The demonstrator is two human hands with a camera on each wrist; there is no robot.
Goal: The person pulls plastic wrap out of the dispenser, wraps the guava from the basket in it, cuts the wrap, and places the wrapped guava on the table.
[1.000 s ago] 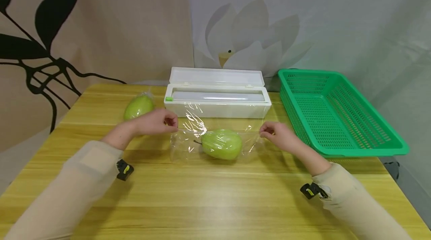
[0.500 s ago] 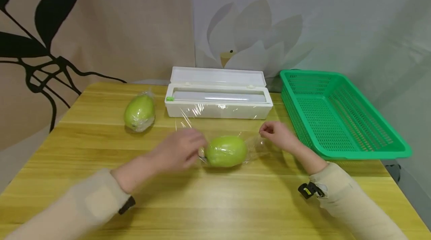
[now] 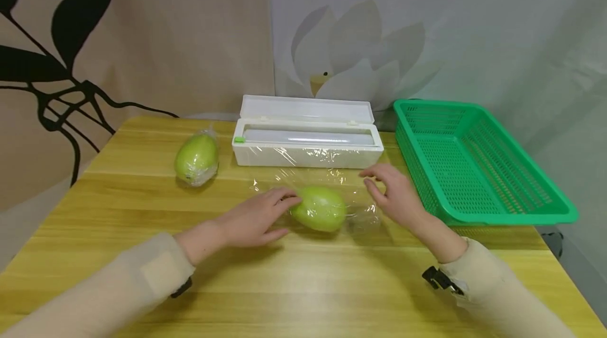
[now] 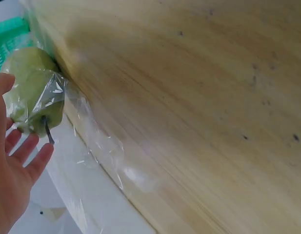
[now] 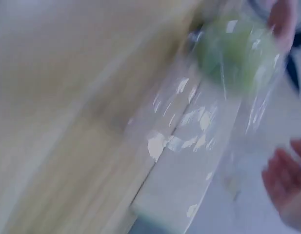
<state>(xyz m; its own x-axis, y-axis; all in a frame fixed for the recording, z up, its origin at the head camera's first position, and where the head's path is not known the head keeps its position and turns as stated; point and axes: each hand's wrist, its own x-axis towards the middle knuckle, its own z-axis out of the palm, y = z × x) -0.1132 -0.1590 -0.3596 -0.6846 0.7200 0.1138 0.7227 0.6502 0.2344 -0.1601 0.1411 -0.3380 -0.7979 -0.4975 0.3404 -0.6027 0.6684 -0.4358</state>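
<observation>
A green pear (image 3: pixel 324 211) lies on its side at the middle of the table, with clear cling film (image 3: pixel 364 218) draped over it and spread around it. My left hand (image 3: pixel 253 218) reaches to the pear's left end, fingers extended against or very near it. In the left wrist view the film (image 4: pixel 109 153) wrinkles over the pear (image 4: pixel 35 92), and its dark stem (image 4: pixel 48 130) points toward my fingers. Beside the film's right end, my right hand (image 3: pixel 395 195) hovers with thumb and fingers apart, holding nothing. The right wrist view is blurred.
A white cling film box (image 3: pixel 308 156) stands behind the pear, lid raised, roll inside. At the back left sits another pear (image 3: pixel 196 158) wrapped in film. A green plastic basket (image 3: pixel 441 206) occupies the right side of the table (image 3: pixel 294 290).
My left hand has let go of the film's left edge and moved right and nearer to the pear. My right hand has released the film's right edge, which now lies lower.
</observation>
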